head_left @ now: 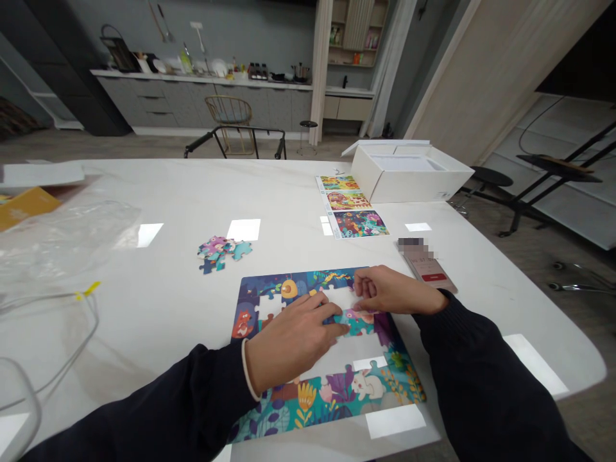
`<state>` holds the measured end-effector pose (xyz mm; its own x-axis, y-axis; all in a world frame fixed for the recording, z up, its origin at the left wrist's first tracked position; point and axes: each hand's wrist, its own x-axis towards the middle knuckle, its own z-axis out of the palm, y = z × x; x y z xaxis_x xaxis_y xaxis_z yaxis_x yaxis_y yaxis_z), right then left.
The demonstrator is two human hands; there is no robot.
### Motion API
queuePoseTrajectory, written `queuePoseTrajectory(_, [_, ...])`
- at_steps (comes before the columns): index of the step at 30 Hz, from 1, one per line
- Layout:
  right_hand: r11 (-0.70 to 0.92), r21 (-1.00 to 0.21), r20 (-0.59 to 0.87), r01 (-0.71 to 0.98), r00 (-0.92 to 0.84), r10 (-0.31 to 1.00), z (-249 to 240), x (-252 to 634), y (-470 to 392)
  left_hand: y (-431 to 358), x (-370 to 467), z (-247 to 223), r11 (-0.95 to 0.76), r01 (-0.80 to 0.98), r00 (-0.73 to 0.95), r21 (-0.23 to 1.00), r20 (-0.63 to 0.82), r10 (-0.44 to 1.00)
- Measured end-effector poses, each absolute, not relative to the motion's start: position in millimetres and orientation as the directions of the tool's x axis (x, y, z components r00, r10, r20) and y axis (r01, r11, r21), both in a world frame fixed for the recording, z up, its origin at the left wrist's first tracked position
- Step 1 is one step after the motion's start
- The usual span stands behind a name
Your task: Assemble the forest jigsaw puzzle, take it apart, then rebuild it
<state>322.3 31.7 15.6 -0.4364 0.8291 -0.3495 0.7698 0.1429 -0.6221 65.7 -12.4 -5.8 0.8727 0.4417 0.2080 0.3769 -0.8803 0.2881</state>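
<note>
A partly filled jigsaw puzzle (308,401) with woodland animals lies on the white table in front of me, its border joined and white gaps inside. My left hand (298,337) reaches across it from the left, fingers stretched and apart, with fingertips at a few joined puzzle pieces (362,326). At the right end of these pieces is my right hand (385,292), its fingers curled in toward the thumb. Whatever lies between those fingertips is hidden. Left of the board, loose puzzle pieces (219,250) lie in a small heap.
Behind the board are picture cards (359,223) and an open white box (414,176). A phone (426,266) lies beside my right forearm. Clear plastic wrapping (72,231), a yellow box (29,206) and a cable (94,321) are on the left.
</note>
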Motion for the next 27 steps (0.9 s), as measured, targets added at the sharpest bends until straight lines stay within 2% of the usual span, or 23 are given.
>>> queuePoseTrajectory(5, [0.146,-0.62,-0.35,0.771,-0.438,0.828,14,323,32,-9,59,8,-0.859,0.367,0.875,0.358,0.181,0.449])
queuePoseTrajectory(8, [0.131,-0.618,-0.356,0.775,-0.425,0.832,15,323,32,0,38,22,-0.825,0.399,0.82,0.4,0.247,0.516])
queuePoseTrajectory(11, [0.128,-0.625,-0.356,0.77,-0.427,0.831,16,323,32,17,-1,25,-0.736,0.503,0.669,0.453,0.335,0.664])
queuePoseTrajectory(14, [0.115,-0.676,-0.339,0.728,-0.446,0.828,15,322,31,40,-49,7,-0.589,0.671,0.476,0.45,0.347,0.808])
queuePoseTrajectory(17, [0.082,-0.713,-0.336,0.697,-0.442,0.831,12,320,31,64,-90,-18,-0.378,0.793,0.203,0.477,0.378,0.903])
queuePoseTrajectory(20, [0.09,-0.715,-0.309,0.694,-0.429,0.849,7,320,33,78,-112,-34,-0.262,0.849,0.057,0.458,0.413,0.909])
queuePoseTrajectory(27, [0.142,-0.72,-0.175,0.68,-0.376,0.91,1,318,36,84,-110,-42,-0.161,0.903,-0.036,0.398,0.445,0.895])
